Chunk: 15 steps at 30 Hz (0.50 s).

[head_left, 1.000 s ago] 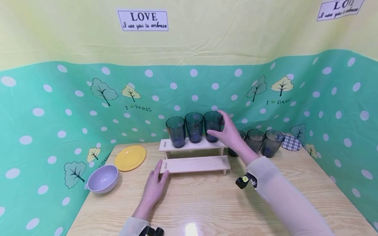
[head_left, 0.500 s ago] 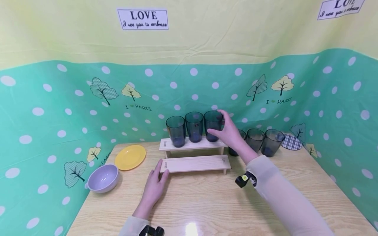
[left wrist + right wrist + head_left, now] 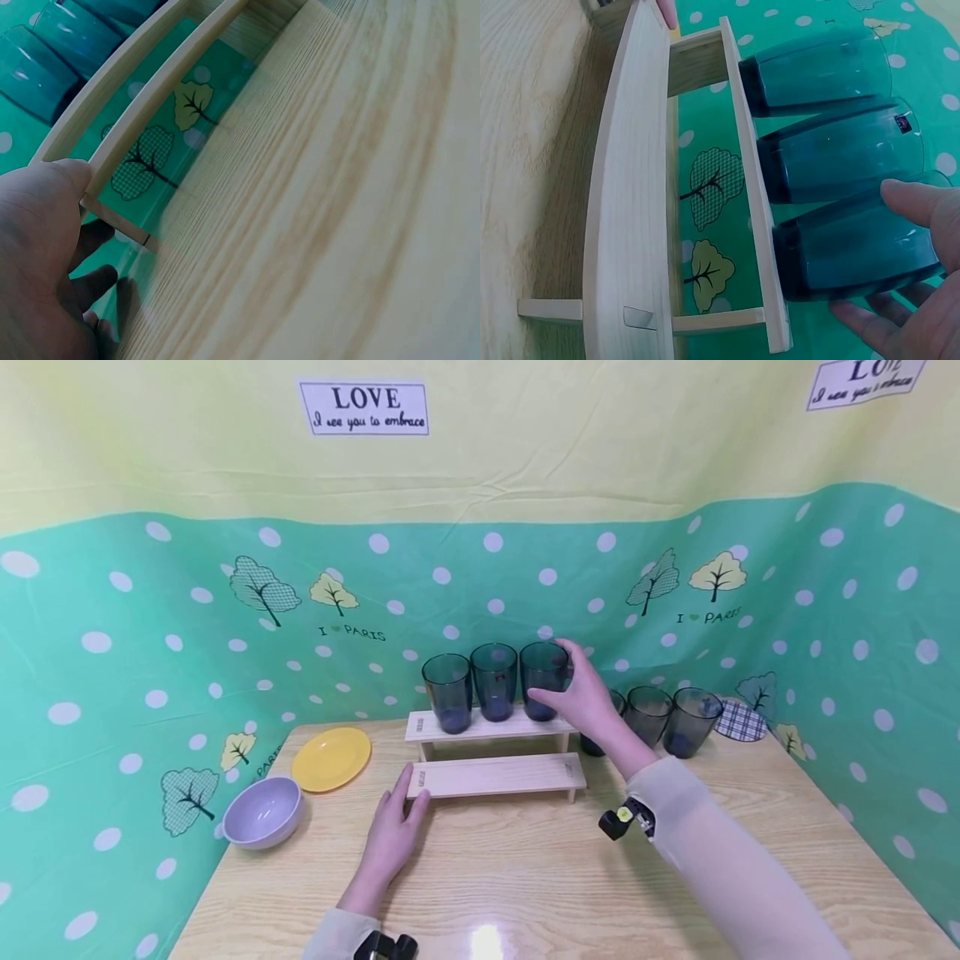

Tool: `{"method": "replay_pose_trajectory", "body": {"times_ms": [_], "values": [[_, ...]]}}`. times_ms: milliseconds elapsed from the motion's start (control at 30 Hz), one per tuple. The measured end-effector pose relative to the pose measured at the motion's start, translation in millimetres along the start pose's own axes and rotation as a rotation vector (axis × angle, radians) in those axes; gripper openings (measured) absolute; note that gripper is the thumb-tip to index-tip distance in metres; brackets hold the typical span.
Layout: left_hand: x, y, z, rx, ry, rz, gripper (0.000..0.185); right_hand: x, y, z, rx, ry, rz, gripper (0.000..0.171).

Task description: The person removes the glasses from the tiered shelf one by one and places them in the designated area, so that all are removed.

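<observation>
A two-tier wooden shelf rack [image 3: 495, 777] stands on the table. Three dark tinted glasses line its upper tier: a left glass [image 3: 447, 695], a middle glass [image 3: 494, 685] and a right glass [image 3: 542, 672]. My right hand [image 3: 583, 695] grips the right glass, thumb on its near side and fingers round its far side; in the right wrist view this glass [image 3: 855, 247] stands with its base at the upper board. My left hand [image 3: 393, 833] holds the left end of the lower tier, with the thumb [image 3: 71, 174] on the board's corner and the fingers beside its leg.
Several more tinted glasses stand right of the rack, partly behind my right arm, including a far-right glass [image 3: 692, 723]. Beside them lies a round checked mat [image 3: 741, 722]. Left of the rack are a yellow plate [image 3: 332, 760] and a purple bowl [image 3: 262, 812]. A patterned curtain [image 3: 480, 577] hangs behind.
</observation>
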<state>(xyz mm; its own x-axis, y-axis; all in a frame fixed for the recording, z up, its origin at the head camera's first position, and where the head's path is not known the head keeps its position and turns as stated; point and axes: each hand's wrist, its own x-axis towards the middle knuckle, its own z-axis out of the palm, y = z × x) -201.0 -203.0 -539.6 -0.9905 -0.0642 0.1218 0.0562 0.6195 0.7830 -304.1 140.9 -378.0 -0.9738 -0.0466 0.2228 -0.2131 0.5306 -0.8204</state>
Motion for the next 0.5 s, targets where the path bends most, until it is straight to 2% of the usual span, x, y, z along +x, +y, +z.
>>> {"method": "replay_pose_trajectory", "body": {"times_ms": [500], "values": [[0.7,-1.9,0.9,0.002,0.0,0.004,0.071,-22,-6,-13,0.002,0.002,-0.032,0.101]]}}
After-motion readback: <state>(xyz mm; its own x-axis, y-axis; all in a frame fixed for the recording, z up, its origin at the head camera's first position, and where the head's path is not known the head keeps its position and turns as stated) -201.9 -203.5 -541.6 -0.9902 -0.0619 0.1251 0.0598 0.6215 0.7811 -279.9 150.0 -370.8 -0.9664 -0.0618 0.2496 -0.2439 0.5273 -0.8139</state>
